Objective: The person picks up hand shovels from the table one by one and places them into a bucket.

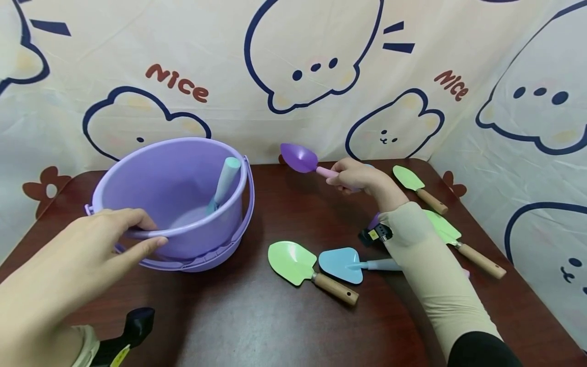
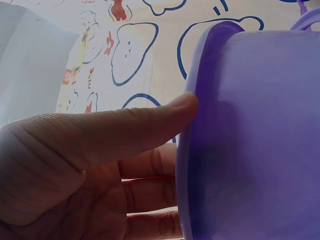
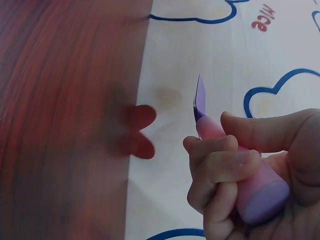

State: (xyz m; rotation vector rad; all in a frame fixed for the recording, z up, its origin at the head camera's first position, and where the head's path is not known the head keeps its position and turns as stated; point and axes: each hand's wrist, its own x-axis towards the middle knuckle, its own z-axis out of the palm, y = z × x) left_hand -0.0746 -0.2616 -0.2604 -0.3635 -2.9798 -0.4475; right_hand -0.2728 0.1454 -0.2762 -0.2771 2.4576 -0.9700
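A large purple bucket stands on the left of the table. My left hand pinches its near rim, fingers over the edge and thumb on the other side. Inside the bucket leans a tool with a pale blue handle; its lower end is partly hidden by the rim. At the back of the table, my right hand grips a purple trowel by its pink handle. The trowel is held above the table, its blade pointing left towards the bucket. In the right wrist view the fingers curl round that handle.
A green trowel and a blue trowel lie at the table's middle. On the right lie another green trowel and a third, partly behind my right sleeve. A patterned cloth hangs behind the table.
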